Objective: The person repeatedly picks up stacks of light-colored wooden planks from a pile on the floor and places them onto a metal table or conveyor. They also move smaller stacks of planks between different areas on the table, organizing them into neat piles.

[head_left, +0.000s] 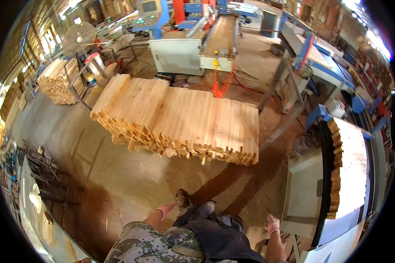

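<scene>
My left hand (165,210), in a pinkish glove, hangs beside my dark apron (224,241); its fingers are too small and blurred to read. On the other side, my right hand (272,224), also gloved, hangs low with its fingers curled and nothing seen in it. It is nearest to the grey side of a machine table (300,197). A wide stack of pale wooden strips (175,114) lies in front of me, apart from both hands. More wooden pieces (351,164) lie in a row on the machine table at the right.
A blue and white machine with a control panel (148,19) stands beyond the stack. Another wood stack (61,81) is at the far left, near a fan (78,37). A dark metal rack (52,179) stands at the left. An orange coiled hose (222,85) hangs behind the stack.
</scene>
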`<state>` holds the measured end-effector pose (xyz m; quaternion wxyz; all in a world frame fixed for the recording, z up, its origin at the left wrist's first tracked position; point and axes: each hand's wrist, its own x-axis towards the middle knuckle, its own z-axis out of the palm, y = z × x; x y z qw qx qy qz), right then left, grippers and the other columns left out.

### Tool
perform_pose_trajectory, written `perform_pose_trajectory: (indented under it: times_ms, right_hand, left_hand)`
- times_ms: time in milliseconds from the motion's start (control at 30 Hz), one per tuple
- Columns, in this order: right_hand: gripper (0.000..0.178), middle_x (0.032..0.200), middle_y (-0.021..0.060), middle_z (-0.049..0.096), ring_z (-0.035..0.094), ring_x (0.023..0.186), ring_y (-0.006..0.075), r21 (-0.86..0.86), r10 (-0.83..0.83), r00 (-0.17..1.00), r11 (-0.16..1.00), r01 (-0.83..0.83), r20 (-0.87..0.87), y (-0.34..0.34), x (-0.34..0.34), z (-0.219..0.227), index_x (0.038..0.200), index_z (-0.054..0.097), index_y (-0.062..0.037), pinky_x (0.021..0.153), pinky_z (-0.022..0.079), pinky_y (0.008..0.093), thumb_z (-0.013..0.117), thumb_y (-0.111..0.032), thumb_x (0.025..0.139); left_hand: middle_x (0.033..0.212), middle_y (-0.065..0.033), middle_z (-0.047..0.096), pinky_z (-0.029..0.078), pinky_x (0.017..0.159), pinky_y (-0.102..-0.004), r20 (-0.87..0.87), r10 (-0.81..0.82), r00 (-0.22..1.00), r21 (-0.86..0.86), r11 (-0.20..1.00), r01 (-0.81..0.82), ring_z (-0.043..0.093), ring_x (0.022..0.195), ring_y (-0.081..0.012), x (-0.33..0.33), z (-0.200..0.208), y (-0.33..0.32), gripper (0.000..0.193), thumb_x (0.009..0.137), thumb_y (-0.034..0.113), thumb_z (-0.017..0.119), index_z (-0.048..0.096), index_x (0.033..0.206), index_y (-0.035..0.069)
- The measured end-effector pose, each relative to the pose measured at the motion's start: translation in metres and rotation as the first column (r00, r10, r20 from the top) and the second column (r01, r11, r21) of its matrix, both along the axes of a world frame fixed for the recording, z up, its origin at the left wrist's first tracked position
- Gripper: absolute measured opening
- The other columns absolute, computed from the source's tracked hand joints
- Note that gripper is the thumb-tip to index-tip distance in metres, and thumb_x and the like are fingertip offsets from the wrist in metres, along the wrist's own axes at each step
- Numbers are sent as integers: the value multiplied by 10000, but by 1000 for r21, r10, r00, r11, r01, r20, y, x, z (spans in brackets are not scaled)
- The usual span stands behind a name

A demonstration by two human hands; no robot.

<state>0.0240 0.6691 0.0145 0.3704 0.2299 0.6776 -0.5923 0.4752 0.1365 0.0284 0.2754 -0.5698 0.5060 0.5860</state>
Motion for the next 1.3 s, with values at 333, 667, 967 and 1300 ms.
perform_pose_trajectory:
  times_ms: [333, 667, 967, 1300]
  right_hand:
    - [208, 889, -15, 608, 602, 773, 132, 49, 648, 759, 762, -646, -71, -387, 90, 83, 1132, 686, -64, 693, 494, 278, 690, -244, 1027]
    - [185, 817, -40, 585, 538, 708, 91, 14, 876, 481, 481, -877, 35, -595, 101, 80, 1069, 706, -81, 615, 415, 276, 676, -254, 1012]
    - [368, 920, -6, 671, 609, 802, 106, 41, 953, 291, 295, -954, -84, -861, 113, 62, 1244, 713, -43, 664, 495, 295, 680, -329, 1015]
    - [956, 1525, 235, 576, 589, 1370, 330, 10, 916, 394, 395, -919, 79, -1037, 146, 52, 1659, 247, 61, 1137, 452, 381, 761, -363, 973]
  left_hand:
    - [1353, -137, 689, 510, 852, -430, 18, 530, 848, -103, 844, -526, 643, 1045, -261, 137, -46, -148, 669, 1006, 588, 621, 638, 1443, 82]
    - [1227, -122, 713, 488, 728, -401, 134, 659, 740, -60, 751, -658, 634, 905, -229, 193, -30, -184, 665, 976, 576, 638, 671, 1335, 16]
    - [1311, -161, 688, 474, 729, -417, 17, 516, 856, -205, 840, -502, 624, 947, -240, 171, -12, -364, 630, 1012, 509, 585, 617, 1426, 35]
    - [1603, -183, 441, 368, 1204, -398, -663, 608, 437, -294, 324, -899, 475, 1427, -293, 40, 1, -701, 843, 970, 251, 725, 284, 1641, -5]
